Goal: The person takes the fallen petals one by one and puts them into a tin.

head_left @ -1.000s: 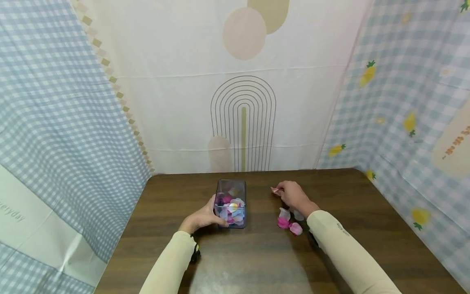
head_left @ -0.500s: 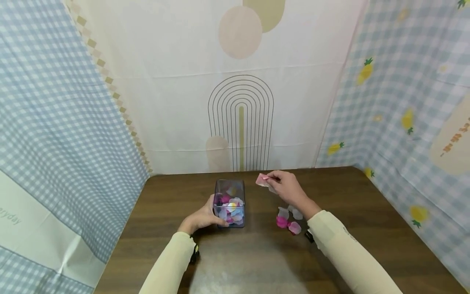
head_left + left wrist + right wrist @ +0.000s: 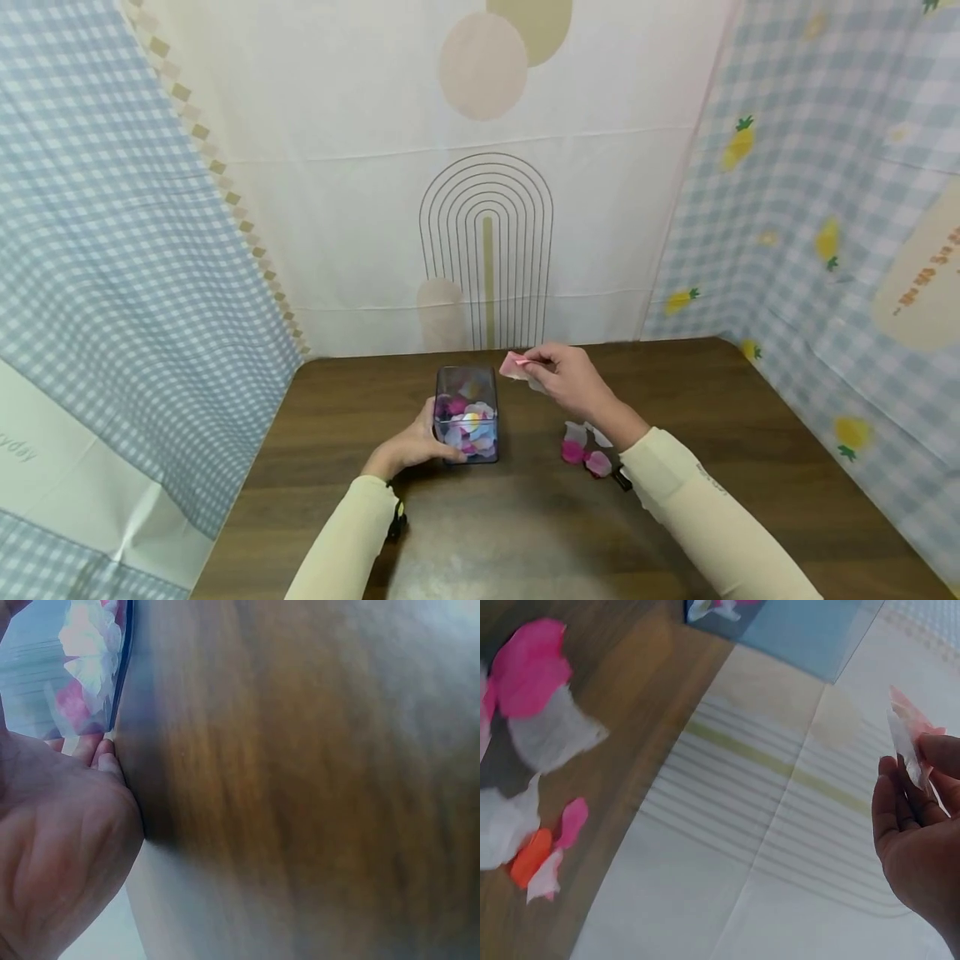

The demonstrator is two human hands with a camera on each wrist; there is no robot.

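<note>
My left hand [image 3: 412,443] grips a see-through, bluish plastic box [image 3: 467,374] on the table, thumb along its near side and fingers around its left side. Inside the box lie many artificial petals [image 3: 474,423] in pink, white and blue. To the right of the box and raised above the table, my right hand [image 3: 568,382] pinches a pink petal [image 3: 513,365] between thumb and fingers; a white piece shows with it in the right wrist view. Loose petals [image 3: 574,452], magenta, pale pink and white, lie on the table below my right forearm.
The brown wooden table [image 3: 480,533] ends at a white printed cloth [image 3: 360,250] behind the box. Checked cloths hang at the left and right. The right wrist view also shows a small orange petal [image 3: 532,857] among the loose ones.
My right hand has lifted from the loose petals and moved left toward the box with the pink petal. The left hand keeps its grip on the box. The head view has shifted slightly.
</note>
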